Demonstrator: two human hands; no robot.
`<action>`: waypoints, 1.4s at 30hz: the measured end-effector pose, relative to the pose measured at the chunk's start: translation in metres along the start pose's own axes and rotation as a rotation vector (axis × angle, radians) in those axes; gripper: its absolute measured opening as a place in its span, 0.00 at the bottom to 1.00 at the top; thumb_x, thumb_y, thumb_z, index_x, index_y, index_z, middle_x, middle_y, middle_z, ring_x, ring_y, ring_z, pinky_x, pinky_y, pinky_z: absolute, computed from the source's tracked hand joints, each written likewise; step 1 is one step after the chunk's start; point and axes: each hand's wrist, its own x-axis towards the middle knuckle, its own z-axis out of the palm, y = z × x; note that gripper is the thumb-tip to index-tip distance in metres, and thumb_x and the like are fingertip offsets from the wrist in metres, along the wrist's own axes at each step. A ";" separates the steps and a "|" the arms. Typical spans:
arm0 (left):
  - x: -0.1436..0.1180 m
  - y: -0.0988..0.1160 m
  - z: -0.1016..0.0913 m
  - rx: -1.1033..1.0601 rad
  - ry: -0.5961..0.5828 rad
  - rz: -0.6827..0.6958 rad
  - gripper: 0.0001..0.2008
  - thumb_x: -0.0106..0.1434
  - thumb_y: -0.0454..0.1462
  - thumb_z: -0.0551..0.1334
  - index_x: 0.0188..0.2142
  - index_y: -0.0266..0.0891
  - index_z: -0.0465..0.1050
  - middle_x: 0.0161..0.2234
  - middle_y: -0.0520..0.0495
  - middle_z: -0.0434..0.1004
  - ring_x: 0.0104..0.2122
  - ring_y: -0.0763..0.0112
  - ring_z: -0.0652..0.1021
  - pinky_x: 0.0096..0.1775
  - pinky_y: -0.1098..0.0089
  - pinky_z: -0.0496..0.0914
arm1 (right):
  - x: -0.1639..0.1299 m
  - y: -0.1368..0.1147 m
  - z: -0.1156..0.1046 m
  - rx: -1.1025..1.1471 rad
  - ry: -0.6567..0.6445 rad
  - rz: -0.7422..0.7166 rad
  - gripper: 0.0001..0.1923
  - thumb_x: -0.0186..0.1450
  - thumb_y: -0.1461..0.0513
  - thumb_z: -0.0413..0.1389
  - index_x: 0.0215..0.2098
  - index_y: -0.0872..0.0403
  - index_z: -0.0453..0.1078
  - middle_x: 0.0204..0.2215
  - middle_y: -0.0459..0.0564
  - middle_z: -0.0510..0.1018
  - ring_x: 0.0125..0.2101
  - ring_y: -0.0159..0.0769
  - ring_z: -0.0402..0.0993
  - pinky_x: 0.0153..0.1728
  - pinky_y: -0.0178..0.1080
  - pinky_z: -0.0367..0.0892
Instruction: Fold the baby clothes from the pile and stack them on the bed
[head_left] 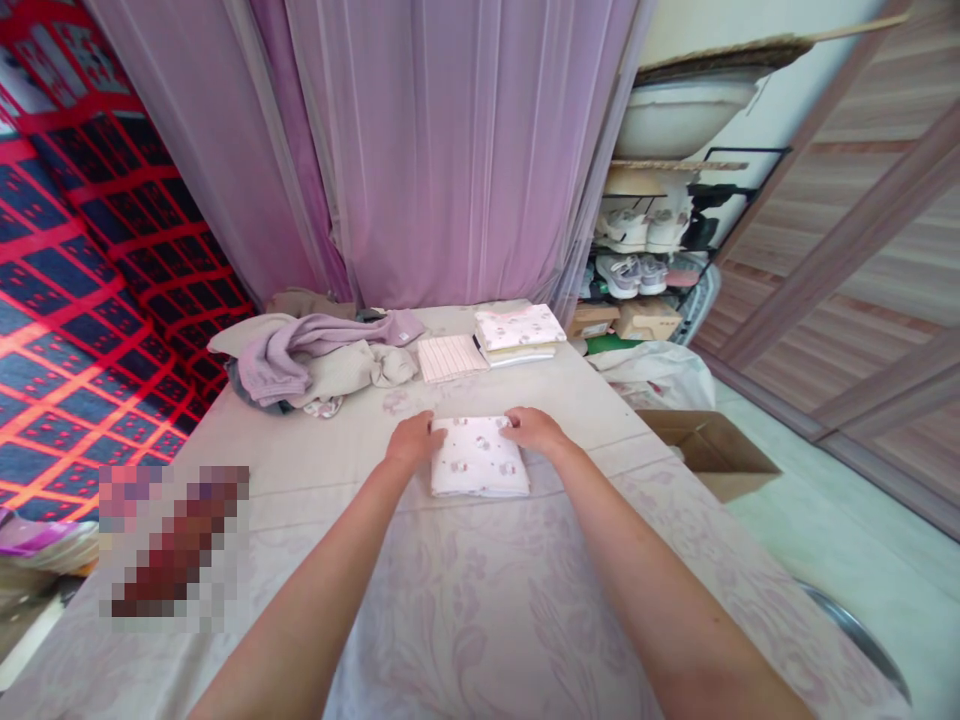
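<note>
A small folded white cloth with a pink print (480, 458) lies on the pale floral-patterned table cover (480, 600) in front of me. My left hand (412, 440) grips its far left corner, fingers curled over the edge. My right hand (534, 429) holds the far right corner in the same way. Both forearms reach in from the bottom of the view.
Behind lie a heap of unfolded lilac and beige clothes (315, 360), a striped folded piece (450, 357) and a stack of folded printed cloth (519, 333). An open cardboard box (712, 450) sits on the floor at right, near a shoe rack (645, 250). A pink curtain (450, 150) hangs behind.
</note>
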 end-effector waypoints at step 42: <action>-0.095 -0.008 0.013 0.191 0.060 0.500 0.08 0.65 0.40 0.56 0.38 0.44 0.73 0.39 0.45 0.76 0.41 0.62 0.73 0.44 0.63 0.64 | -0.079 0.037 0.046 0.249 0.317 -0.384 0.16 0.61 0.65 0.51 0.43 0.47 0.76 0.47 0.50 0.76 0.48 0.38 0.72 0.51 0.44 0.66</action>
